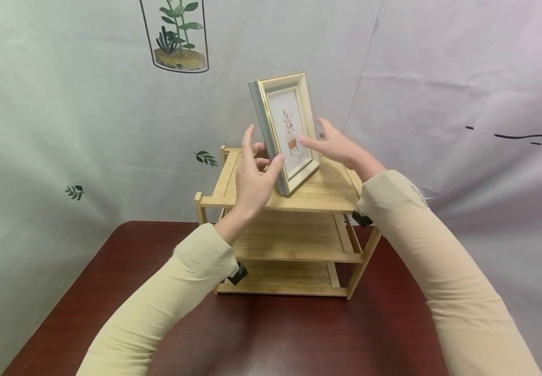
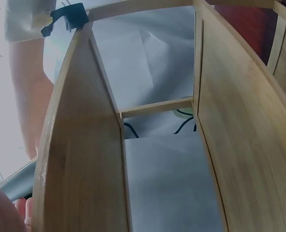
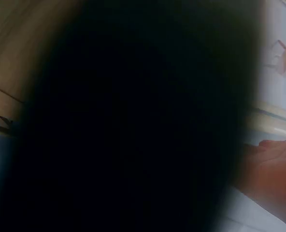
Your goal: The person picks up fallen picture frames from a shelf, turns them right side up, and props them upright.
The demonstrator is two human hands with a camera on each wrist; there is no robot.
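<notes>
A cream picture frame (image 1: pixel 294 125) with gold edging and a plant print stands tilted over the top board of a wooden shelf (image 1: pixel 329 193) in the head view. My left hand (image 1: pixel 254 183) holds its left side, thumb at the front edge and fingers reaching behind. At the right side, my right hand (image 1: pixel 339 149) has its thumb over the front and its other fingers by the back edge. The left wrist view catches only a bit of the frame (image 2: pixel 20 182) beside the fingers. A dark blur hides most of the right wrist view.
The three-tier shelf stands on a dark red table (image 1: pixel 271 334), close to a pale cloth backdrop (image 1: pixel 87 104) with printed plants. Black wrist straps (image 1: pixel 238 273) show under the sleeves, near the shelf's side posts.
</notes>
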